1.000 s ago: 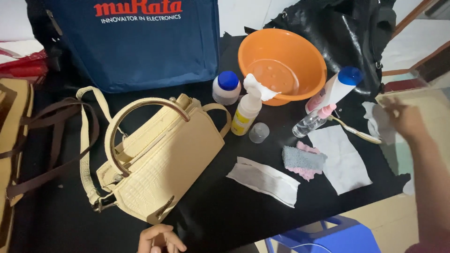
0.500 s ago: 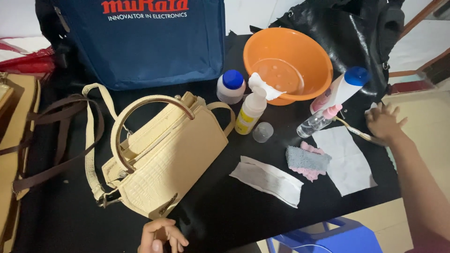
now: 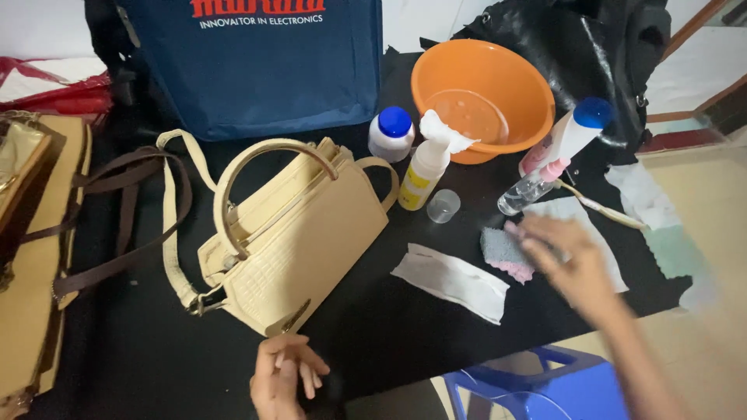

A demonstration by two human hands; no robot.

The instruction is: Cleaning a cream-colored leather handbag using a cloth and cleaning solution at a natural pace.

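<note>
Black-covered table (image 3: pixel 389 334) under even indoor light, blue plastic stool (image 3: pixel 537 389) below its near edge, pale floor (image 3: pixel 700 342) beyond.

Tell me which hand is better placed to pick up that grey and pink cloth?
The right hand, probably: it hovers, blurred, right beside the cloth, fingers spread. The left hand rests at the table's near edge, close to the cream handbag, far from the cloth.

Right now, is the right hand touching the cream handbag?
No, the right hand reaches over the grey and pink cloth, well apart from the cream textured handbag.
</note>
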